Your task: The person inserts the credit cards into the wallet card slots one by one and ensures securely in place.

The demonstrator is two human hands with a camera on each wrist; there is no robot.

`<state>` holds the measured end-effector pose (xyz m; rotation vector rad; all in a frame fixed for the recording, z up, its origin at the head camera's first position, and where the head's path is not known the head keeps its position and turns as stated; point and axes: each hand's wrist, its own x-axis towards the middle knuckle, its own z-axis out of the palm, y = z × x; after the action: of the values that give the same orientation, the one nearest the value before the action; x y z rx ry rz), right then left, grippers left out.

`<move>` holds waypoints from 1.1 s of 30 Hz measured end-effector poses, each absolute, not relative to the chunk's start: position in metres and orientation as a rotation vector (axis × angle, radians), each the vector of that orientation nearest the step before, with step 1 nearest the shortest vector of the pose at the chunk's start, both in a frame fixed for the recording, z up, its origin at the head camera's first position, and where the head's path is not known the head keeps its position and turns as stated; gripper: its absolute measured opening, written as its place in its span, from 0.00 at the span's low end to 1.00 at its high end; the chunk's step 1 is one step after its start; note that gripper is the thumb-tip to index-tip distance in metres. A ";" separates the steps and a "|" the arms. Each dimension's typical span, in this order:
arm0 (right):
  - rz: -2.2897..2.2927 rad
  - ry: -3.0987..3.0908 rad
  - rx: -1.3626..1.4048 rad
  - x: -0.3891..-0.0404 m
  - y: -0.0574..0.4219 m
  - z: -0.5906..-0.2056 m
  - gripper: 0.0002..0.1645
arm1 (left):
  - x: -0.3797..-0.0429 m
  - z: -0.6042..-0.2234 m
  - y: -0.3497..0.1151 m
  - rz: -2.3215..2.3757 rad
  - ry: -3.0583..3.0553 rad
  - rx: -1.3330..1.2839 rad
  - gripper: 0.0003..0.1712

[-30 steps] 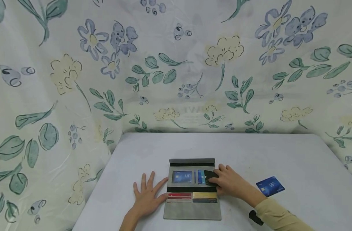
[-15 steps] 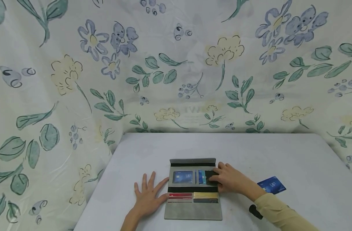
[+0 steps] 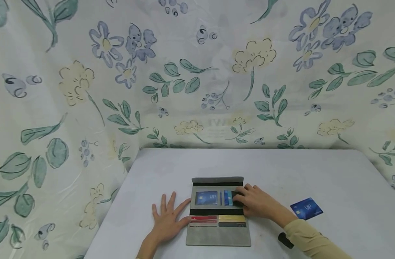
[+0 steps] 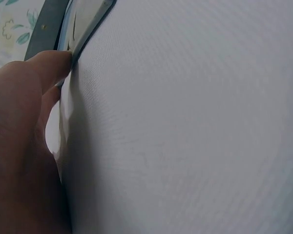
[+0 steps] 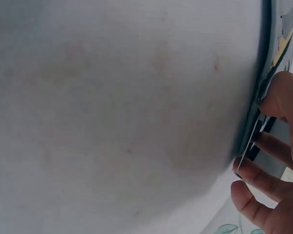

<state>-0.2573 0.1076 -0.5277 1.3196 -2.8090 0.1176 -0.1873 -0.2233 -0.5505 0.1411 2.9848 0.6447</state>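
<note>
A grey wallet point(image 3: 216, 236) lies unfolded on the white table. In its upper half are a blue VIP card point(image 3: 206, 198) behind a window and blue cards point(image 3: 228, 198) in a slot. My right hand point(image 3: 257, 201) pinches a dark card point(image 3: 237, 195) at the wallet's upper right edge, its fingers covering much of it. The right wrist view shows a thin card edge point(image 5: 249, 146) between those fingers. My left hand point(image 3: 167, 225) lies with fingers spread on the table, thumb and forefinger at the wallet's left edge. Red cards point(image 3: 203, 218) and a yellow card point(image 3: 232, 218) fill the lower slots.
Another blue VIP card point(image 3: 306, 208) lies on the table point(image 3: 314, 172) beyond my right forearm. A black object point(image 3: 285, 240) sits beside the right sleeve. A floral curtain point(image 3: 216, 108) hangs along the table's back and left side.
My right fingers have edged slightly left over the wallet, and less of the dark card shows. The left hand has kept its place at the wallet's edge.
</note>
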 end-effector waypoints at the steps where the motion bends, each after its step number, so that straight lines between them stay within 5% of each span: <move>1: 0.134 -2.820 1.309 -0.258 0.108 -0.528 0.22 | -0.187 -0.551 -0.224 0.639 2.991 0.144 0.35; 10: 0.157 -2.936 1.072 -0.259 0.128 -0.527 0.34 | -0.187 -0.550 -0.223 0.610 2.990 0.144 0.35; 33: 0.174 -2.975 1.081 -0.271 0.117 -0.518 0.33 | -0.186 -0.550 -0.224 0.627 2.993 0.150 0.34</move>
<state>-0.2714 0.1167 -0.5183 1.0811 -2.9749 0.1736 -0.1859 -0.2242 -0.5497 0.1500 2.9929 0.6272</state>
